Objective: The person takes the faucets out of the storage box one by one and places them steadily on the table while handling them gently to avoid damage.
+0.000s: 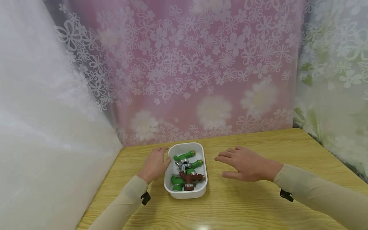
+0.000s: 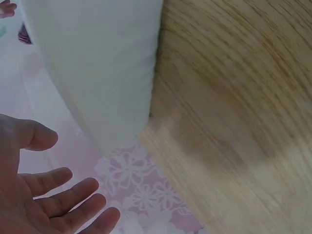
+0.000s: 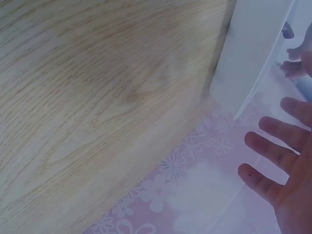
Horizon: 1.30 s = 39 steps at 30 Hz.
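A white plastic box point(image 1: 186, 194) stands on the table and holds several taps. Among them are a green tap point(image 1: 184, 156) with a brass threaded end at the far side, a chrome-handled tap point(image 1: 183, 165) in the middle, and a dark brown tap point(image 1: 188, 177) nearer the front, beside another green tap point(image 1: 177, 181). My left hand point(image 1: 155, 164) is at the box's left side; the left wrist view shows its fingers point(image 2: 80, 192) spread and apart from the wall. To the right of the box, my right hand point(image 1: 244, 163) hovers with extended fingers, holding nothing.
The wood-grain table point(image 1: 244, 204) extends on both sides of the box, with its far edge just behind. A pink floral curtain point(image 1: 201, 80) hangs at the back. White sheeting point(image 1: 51, 127) closes off the left, and a green-and-white floral curtain point(image 1: 336, 95) the right.
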### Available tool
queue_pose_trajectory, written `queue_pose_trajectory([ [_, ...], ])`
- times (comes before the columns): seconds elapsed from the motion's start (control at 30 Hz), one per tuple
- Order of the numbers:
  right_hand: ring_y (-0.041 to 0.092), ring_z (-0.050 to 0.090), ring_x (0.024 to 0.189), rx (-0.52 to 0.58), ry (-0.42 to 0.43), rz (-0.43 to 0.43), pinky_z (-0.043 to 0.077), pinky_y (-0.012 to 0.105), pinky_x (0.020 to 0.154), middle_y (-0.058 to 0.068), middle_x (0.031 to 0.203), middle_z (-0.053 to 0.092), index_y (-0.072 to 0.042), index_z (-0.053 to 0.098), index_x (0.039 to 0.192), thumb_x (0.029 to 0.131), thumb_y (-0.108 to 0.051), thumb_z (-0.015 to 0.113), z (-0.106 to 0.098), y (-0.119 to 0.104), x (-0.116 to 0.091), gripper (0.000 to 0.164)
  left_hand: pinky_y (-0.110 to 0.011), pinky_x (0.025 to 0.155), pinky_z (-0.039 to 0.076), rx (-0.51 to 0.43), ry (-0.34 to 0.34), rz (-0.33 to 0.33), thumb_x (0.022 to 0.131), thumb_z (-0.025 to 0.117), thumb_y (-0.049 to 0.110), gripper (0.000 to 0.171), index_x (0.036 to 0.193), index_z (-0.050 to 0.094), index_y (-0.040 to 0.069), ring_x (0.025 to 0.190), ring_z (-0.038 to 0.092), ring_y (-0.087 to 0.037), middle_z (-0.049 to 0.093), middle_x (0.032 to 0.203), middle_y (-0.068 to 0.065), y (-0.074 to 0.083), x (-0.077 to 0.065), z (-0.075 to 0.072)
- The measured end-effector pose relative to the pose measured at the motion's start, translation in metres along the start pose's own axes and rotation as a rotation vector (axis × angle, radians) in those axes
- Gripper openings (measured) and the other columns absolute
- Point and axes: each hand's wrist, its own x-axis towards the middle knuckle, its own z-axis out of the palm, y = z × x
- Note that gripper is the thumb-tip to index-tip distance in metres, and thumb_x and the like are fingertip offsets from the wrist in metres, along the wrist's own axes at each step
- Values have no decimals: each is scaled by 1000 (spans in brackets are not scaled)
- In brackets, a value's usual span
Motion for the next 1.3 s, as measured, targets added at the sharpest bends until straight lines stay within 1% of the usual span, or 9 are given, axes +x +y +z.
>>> queue_pose_trajectory([
  [0.27, 25, 58, 126, -20, -2, -3, 46, 53, 101, 3, 144, 58, -21, 52, 148, 100, -63, 42, 2, 0, -1, 64, -53, 106, 46, 94, -32, -26, 94, 62, 35, 57, 144, 54, 7, 130, 55, -37, 58, 139, -19, -11, 4, 16],
  [0.47, 26, 58, 127, -21, -3, 9, 45, 54, 101, 5, 143, 59, -19, 53, 146, 100, -61, 47, 1, -1, -2, 63, -56, 102, 48, 99, -58, -42, 94, 61, 34, 59, 146, 51, 7, 129, 55, -38, 57, 140, -19, -11, 7, 28],
  [0.57, 27, 58, 127, -20, -4, 9, 45, 54, 100, 5, 143, 59, -19, 54, 146, 100, -61, 46, 1, -1, -3, 63, -53, 97, 51, 115, -58, -20, 94, 61, 30, 55, 142, 53, 5, 124, 58, -35, 60, 134, -19, -9, 7, 30],
  [0.67, 27, 58, 127, -21, -9, 6, 45, 54, 100, 6, 143, 59, -18, 53, 147, 100, -62, 44, 1, -1, -2, 65, -51, 96, 53, 131, -46, -1, 95, 59, 26, 52, 141, 53, 2, 121, 59, -34, 62, 130, -19, -7, 5, 31],
  [0.73, 27, 57, 128, -23, -23, 8, 45, 54, 102, 5, 145, 58, -18, 52, 148, 100, -64, 41, 1, -1, -2, 67, -51, 97, 52, 131, -38, -2, 96, 59, 24, 52, 142, 52, 2, 122, 59, -34, 62, 131, -18, -7, 5, 34],
  [0.9, 29, 57, 129, -25, -50, 5, 45, 54, 103, 6, 146, 57, -15, 51, 149, 100, -64, 42, -2, -2, 4, 69, -52, 99, 51, 137, -19, -20, 98, 57, 25, 52, 145, 50, 4, 126, 57, -34, 61, 134, -18, -9, 3, 41],
  [0.97, 29, 57, 129, -28, -53, 0, 45, 54, 103, 7, 145, 57, -14, 51, 148, 100, -64, 41, -3, -4, 7, 70, -52, 98, 51, 139, -14, -23, 98, 56, 25, 52, 145, 50, 4, 125, 57, -33, 62, 133, -17, -8, 2, 42],
  [1.1, 29, 57, 130, -44, -65, -11, 44, 53, 105, 6, 146, 57, -14, 50, 149, 100, -67, 37, -8, -7, 14, 74, -51, 97, 52, 141, -7, -20, 98, 56, 24, 51, 145, 50, 3, 124, 57, -33, 62, 132, -18, -8, 1, 42],
  [1.3, 29, 55, 131, -57, -78, -36, 44, 53, 106, 5, 146, 57, -16, 49, 150, 100, -65, 40, -13, -13, 28, 70, -51, 97, 52, 122, -6, -15, 98, 55, 24, 52, 146, 48, 3, 124, 57, -33, 62, 132, -18, -8, 0, 42],
])
